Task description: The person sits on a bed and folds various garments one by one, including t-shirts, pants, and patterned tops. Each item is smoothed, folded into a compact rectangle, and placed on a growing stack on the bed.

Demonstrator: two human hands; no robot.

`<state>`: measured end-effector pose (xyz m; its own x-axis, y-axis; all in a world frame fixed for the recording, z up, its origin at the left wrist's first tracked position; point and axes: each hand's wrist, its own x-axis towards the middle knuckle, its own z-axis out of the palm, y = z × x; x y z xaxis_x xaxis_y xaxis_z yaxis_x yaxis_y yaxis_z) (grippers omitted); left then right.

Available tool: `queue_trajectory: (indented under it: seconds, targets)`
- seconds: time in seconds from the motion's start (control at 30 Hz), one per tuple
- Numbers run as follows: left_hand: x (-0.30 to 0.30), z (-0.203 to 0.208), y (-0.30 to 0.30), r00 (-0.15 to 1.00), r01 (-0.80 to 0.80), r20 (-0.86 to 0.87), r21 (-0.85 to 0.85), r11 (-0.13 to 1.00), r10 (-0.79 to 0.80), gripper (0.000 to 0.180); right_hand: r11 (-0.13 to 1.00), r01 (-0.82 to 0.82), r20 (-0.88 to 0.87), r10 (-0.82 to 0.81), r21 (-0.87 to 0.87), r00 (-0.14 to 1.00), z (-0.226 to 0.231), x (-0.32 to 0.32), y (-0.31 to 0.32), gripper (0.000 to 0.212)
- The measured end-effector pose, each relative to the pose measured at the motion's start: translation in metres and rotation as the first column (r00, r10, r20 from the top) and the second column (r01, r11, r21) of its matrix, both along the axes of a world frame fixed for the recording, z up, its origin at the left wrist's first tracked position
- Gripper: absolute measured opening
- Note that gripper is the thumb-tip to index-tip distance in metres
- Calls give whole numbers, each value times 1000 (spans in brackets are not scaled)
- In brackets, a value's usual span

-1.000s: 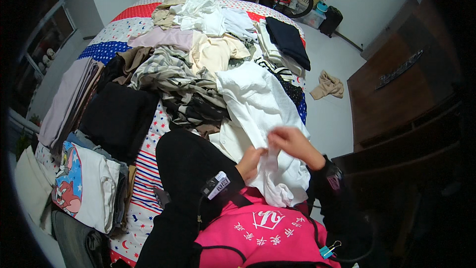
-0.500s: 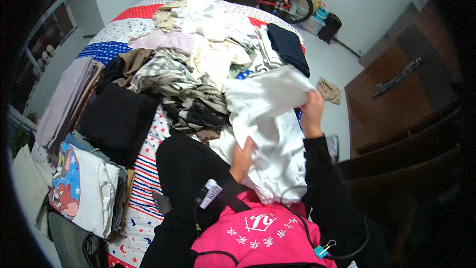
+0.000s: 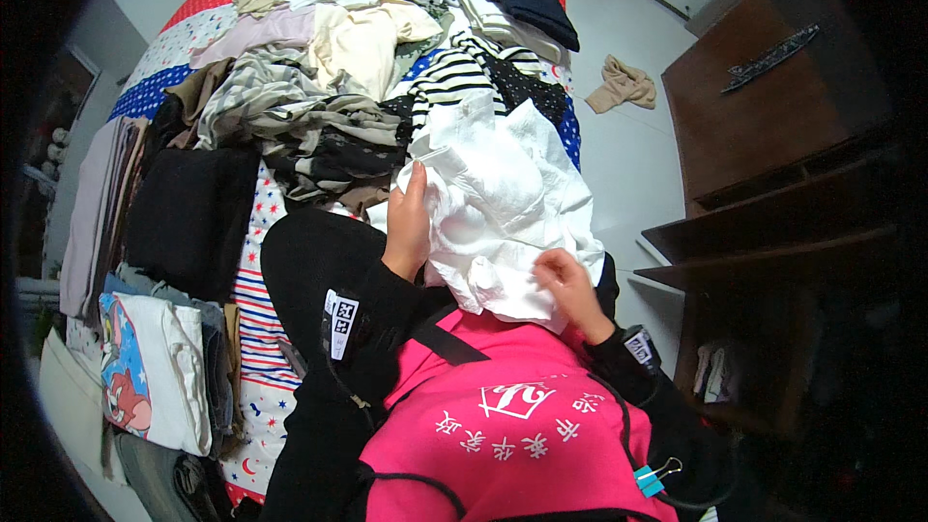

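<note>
A crumpled white garment (image 3: 512,193) lies spread over my lap and the bed's near edge; its exact kind is hard to make out. My left hand (image 3: 410,227) grips its left side, thumb up along the cloth. At the garment's lower right edge, my right hand (image 3: 572,292) has its fingers bent together against the fabric. Just beyond lie a black-and-white striped garment (image 3: 454,77) and a black dotted one (image 3: 527,89). To their left is a heap of grey and black patterned clothing (image 3: 329,126).
Folded piles stand along the bed's left: a black stack (image 3: 193,222), lilac cloth (image 3: 92,222) and a white cartoon-print shirt (image 3: 174,377). Folded dark navy cloth (image 3: 522,0) rests at the far right. A beige cloth (image 3: 623,85) lies on the floor beside a brown wooden cabinet (image 3: 754,106).
The white garment has been lowered and spread out, baring the striped and dotted clothes. My left hand moved up and left; my right came down to the lower edge. The view tilted downward.
</note>
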<state>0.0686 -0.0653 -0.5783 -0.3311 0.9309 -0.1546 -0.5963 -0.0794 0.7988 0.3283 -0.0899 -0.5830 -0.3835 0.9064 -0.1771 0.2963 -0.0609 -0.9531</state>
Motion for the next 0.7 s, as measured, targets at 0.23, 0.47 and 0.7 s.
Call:
queue_trajectory:
  seconds: [0.23,0.47,0.7]
  targets:
    - [-19,-3,3,993,-111,-54,-82,990,107,40,781,-340,439,95,525,894,17,-52,-2,36]
    - [-31,-7,8,995,-95,28,-82,992,98,37,875,484,-307,-456,20,835,-1,71,9,18]
    - [-29,-9,6,990,-108,-110,-149,983,92,35,858,512,-163,-500,42,851,-24,99,24,9]
